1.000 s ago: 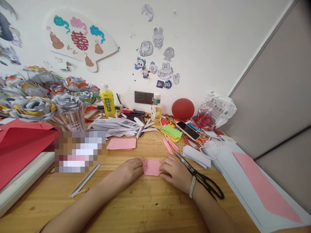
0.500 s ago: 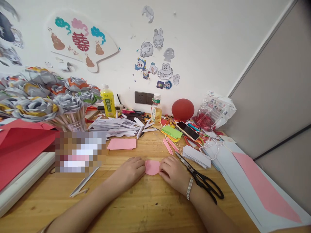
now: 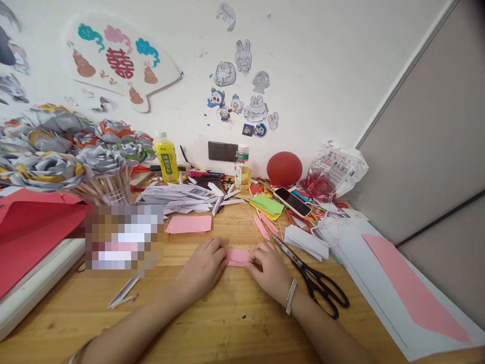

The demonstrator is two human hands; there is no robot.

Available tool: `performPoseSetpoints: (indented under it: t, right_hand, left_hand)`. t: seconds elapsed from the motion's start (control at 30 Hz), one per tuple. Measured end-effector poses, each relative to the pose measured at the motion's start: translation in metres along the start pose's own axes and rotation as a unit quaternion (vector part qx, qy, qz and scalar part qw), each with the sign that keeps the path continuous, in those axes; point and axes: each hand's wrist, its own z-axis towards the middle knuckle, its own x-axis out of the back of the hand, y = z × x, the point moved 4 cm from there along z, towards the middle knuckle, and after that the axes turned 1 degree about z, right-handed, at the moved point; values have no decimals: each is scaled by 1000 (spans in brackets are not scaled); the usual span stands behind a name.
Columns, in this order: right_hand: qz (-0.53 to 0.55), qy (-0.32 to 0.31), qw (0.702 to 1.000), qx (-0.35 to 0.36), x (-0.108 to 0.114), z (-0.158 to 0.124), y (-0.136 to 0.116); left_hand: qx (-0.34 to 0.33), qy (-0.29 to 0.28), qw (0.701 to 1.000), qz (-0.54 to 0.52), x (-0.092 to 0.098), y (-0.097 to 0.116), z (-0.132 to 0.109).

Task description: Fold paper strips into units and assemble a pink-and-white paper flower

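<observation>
A small piece of pink paper (image 3: pixel 238 257) lies on the wooden table (image 3: pixel 227 323), its near edge folded over in a narrow strip. My left hand (image 3: pixel 204 265) pinches its left end, the fingers closed. At the right end, the thumb and fingers of my right hand (image 3: pixel 267 265) are closed on the same paper. Black-handled scissors (image 3: pixel 312 275) lie just right of my right hand. Behind my left hand is a stack of pink paper (image 3: pixel 189 224). Two folded pink strips (image 3: pixel 261 227) lie beyond my right hand.
White paper strips (image 3: pixel 178 197) are heaped at the back near a yellow bottle (image 3: pixel 166 161). Green paper sheets (image 3: pixel 267 203), a phone (image 3: pixel 292 201) and white slips (image 3: pixel 306 242) lie right. Paper flowers (image 3: pixel 56 146) and red paper (image 3: pixel 41 222) fill the left side.
The near edge of the pink paper has been folded up, away from me, so the piece is now narrower. Both hands keep hold of its ends.
</observation>
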Motion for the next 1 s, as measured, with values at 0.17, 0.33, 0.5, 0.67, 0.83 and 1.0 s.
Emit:
performPoseSetpoints:
  t: [0.17, 0.33, 0.5, 0.67, 0.83, 1.0]
  right_hand:
    - [-23, 21, 999, -30, -5, -1, 0]
    - [-43, 19, 998, -45, -6, 1, -1]
    - [-44, 22, 996, -69, -6, 1, -1]
    - [-32, 27, 997, -71, -8, -2, 1]
    - [-35, 30, 997, -67, -11, -3, 3]
    - [-26, 39, 996, -81, -8, -2, 9]
  left_hand:
    - [24, 30, 998, 46, 1, 7, 2]
    - [44, 22, 994, 98, 1, 11, 4]
    - [67, 9, 991, 119, 5, 11, 3]
    - [-120, 12, 987, 110, 0, 41, -12]
    - [-86, 7, 987, 139, -15, 56, -25]
    - [-37, -12, 988, 147, -16, 56, -32]
